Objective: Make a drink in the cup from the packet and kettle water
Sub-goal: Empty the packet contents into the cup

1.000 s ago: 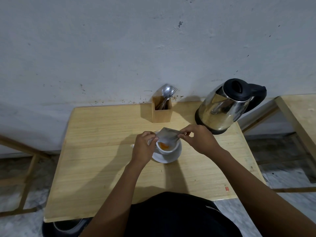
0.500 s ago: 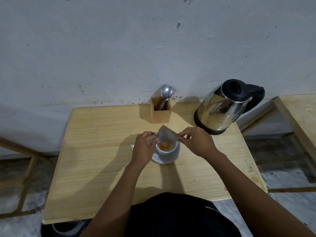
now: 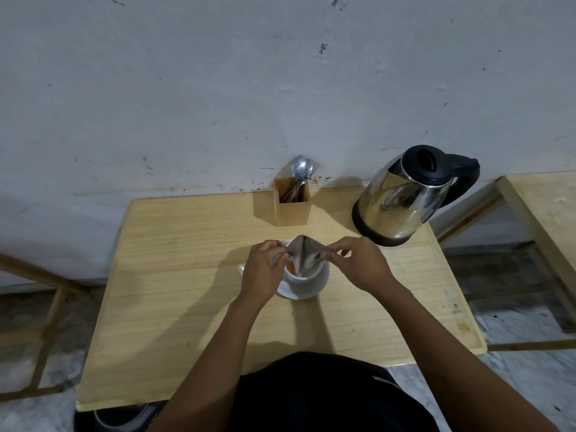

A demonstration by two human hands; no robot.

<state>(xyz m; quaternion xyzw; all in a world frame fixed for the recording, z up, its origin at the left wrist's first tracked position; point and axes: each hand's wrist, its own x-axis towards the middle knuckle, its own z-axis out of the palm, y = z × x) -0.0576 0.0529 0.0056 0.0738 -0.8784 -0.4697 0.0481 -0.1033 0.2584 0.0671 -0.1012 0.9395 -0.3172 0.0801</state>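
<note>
- Emptying packet (image 3: 304, 255) into cup (image 3: 307, 275): left hand (image 3: 261, 270) & right hand (image 3: 358, 264) each pinch one end, packet tipped right over cup on saucer (image 3: 321, 285).
- Orange powder (image 3: 291, 266) already in cup.
- Left to do, prob.: pour water from kettle (image 3: 402, 198) (untouched, back right), stir w/ spoon (image 3: 298, 169) from holder (image 3: 292, 202).
</note>
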